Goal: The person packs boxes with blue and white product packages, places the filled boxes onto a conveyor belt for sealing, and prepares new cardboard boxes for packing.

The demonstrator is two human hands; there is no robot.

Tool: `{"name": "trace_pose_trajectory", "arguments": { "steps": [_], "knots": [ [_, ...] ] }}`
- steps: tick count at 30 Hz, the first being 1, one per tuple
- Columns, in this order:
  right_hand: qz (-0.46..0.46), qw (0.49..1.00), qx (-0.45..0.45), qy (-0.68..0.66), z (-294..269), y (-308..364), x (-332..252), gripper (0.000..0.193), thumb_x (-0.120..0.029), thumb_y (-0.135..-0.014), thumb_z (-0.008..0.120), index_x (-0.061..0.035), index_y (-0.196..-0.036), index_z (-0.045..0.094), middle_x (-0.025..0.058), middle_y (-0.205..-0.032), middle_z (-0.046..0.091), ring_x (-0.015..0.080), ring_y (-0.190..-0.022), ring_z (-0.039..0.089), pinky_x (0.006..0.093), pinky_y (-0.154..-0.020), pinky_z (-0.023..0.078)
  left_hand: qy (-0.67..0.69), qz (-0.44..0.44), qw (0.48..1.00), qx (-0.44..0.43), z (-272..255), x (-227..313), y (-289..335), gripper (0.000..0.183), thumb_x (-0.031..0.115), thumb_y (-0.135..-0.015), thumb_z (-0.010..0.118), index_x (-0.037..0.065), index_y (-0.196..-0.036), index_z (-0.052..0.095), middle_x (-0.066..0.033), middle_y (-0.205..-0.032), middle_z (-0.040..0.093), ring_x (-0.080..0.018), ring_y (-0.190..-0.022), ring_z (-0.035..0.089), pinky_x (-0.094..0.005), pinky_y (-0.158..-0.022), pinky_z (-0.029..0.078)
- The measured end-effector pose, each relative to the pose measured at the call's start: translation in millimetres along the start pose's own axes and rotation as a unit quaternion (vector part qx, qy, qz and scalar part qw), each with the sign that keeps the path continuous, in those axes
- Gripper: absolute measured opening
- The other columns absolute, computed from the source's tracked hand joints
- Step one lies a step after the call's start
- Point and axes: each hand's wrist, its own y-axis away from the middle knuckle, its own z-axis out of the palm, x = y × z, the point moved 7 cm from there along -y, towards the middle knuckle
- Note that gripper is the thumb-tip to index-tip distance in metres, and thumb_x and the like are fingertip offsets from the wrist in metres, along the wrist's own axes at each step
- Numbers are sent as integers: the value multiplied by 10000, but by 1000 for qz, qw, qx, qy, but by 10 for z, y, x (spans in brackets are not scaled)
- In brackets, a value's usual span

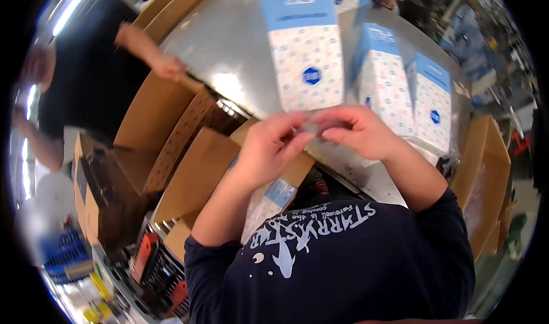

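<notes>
My left hand [267, 148] and my right hand [361, 132] meet in front of my chest, over the table's near edge. The fingers of both are curled in a pinch. Between the fingertips is a small greyish, see-through piece [310, 128], too blurred to name. Just beyond my hands stands a tall white box [306, 66] with a blue top band, small printed marks and a dark blue hexagon. Two similar boxes, a nearer-hand one [384, 86] and a farther-right one [432, 109], stand to the right of it.
A metal table [229, 38] spreads ahead. Open brown cartons stand at left, one carton [197, 175] near my left forearm; another carton [483, 181] is at right. Across the left side, another person's hand [168, 66] reaches to a carton flap. Blue crates [68, 247] sit lower left.
</notes>
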Motion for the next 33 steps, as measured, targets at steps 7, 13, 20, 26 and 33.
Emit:
{"name": "trace_pose_trajectory", "arguments": {
  "steps": [7, 13, 20, 26, 33],
  "knots": [
    [118, 974, 85, 175, -211, 52, 210, 290, -36, -811, 608, -58, -1097, 644, 20, -807, 650, 82, -686, 584, 227, -613, 477, 156, -388, 902, 105, -765, -1366, 1492, 84, 93, -859, 622, 15, -890, 621, -9, -715, 596, -79, -626, 547, -220, -564, 458],
    [205, 871, 404, 192, -2017, 1415, 456, 282, -141, -903, 518, -49, -1164, 576, -17, -765, 562, 53, -616, 481, 189, -511, 334, 263, -503, 822, 54, -406, -2443, 2265, 70, 73, -825, 635, 40, -857, 582, -1, -726, 577, -80, -628, 543, -227, -556, 451],
    [64, 929, 352, 95, -1354, 888, -123, 251, -107, -871, 500, -27, -1076, 623, -60, -722, 463, 29, -627, 407, 185, -521, 319, 113, -72, 938, -321, 835, -737, 610, 386, 180, -804, 693, 7, -1126, 569, -107, -992, 622, -172, -854, 617, -290, -741, 509],
    [-141, 948, 32, 283, -207, -197, -259, 272, 29, -775, 568, -108, -976, 690, 60, -891, 613, 206, -883, 578, 302, -766, 471, 459, -202, 843, -195, 705, -714, -139, 532, 394, -913, 533, -9, -1255, 469, -174, -1066, 632, -240, -913, 632, -344, -793, 500],
    [-150, 880, -274, 357, 493, -1096, 109, 239, -298, -824, 599, -81, -868, 688, 86, -826, 636, 259, -826, 602, 362, -728, 485, 440, -362, 820, -60, -25, -1519, 835, 262, 151, -881, 593, 0, -1095, 591, -79, -957, 656, -152, -805, 634, -273, -690, 521]
  ]
}}
